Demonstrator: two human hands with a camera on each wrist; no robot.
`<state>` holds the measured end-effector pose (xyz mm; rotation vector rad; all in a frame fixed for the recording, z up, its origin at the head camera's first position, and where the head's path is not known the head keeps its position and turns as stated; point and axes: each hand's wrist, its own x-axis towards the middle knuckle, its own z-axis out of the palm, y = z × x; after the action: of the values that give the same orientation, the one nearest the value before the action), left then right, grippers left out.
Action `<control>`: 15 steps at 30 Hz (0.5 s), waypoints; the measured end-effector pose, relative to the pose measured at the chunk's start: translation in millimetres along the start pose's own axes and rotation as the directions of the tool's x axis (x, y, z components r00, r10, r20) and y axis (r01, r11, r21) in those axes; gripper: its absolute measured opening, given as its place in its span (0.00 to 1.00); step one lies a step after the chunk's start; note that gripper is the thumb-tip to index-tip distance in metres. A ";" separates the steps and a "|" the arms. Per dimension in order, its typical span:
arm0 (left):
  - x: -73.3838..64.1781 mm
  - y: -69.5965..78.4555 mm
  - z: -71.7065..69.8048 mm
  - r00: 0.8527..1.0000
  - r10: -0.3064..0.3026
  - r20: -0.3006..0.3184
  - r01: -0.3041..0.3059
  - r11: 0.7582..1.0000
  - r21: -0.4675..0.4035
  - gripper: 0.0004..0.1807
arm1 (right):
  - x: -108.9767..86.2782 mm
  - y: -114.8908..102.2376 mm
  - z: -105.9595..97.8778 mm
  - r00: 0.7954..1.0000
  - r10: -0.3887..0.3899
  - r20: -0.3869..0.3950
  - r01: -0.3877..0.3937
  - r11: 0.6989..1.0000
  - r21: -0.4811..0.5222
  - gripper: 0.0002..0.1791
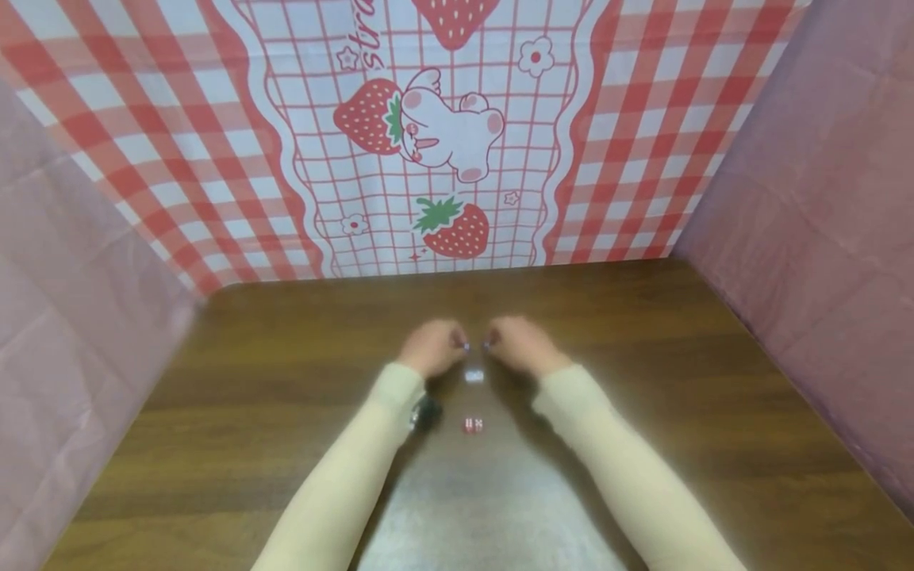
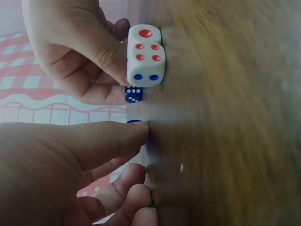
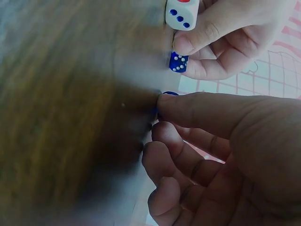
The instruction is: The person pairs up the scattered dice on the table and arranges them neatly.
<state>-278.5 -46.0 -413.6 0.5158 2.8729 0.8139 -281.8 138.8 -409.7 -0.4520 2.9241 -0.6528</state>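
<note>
My left hand (image 1: 433,347) pinches a blue die (image 3: 178,62) with white dots between thumb and forefinger, low over the tabletop. Facing it across a small gap, my right hand (image 1: 524,345) pinches another blue die (image 2: 133,94) in the same way. Two white dice (image 2: 146,59) stand side by side on the table, just nearer to me than the hands; red and blue dots show on them. Closer still lies a pair of red dice (image 1: 473,426), between the forearms. My fingertips cover most of each blue die in its own wrist view.
The brown wooden table (image 1: 214,444) runs back to a red-and-white checked cloth (image 1: 457,95) with strawberries printed on it. Pink cloth walls (image 1: 807,198) stand at both sides. A dark wrist device (image 1: 426,414) sits by the left cuff.
</note>
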 end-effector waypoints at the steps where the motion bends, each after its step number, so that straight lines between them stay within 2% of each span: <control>1: 0.8 0.4 0.3 1.000 0.000 0.001 0.000 1.000 0.001 0.09 | 0.1 -0.3 -0.3 1.000 -0.003 -0.003 0.003 1.000 -0.002 0.08; 15: 9.5 3.9 6.4 1.000 0.012 0.004 -0.012 1.000 -0.013 0.07 | 6.4 2.1 3.8 0.999 -0.037 -0.002 0.037 0.999 -0.008 0.06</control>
<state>-285.0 -36.4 -417.1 0.5339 2.8610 0.8320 -287.7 137.1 -414.4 -0.5074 2.9278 -0.6465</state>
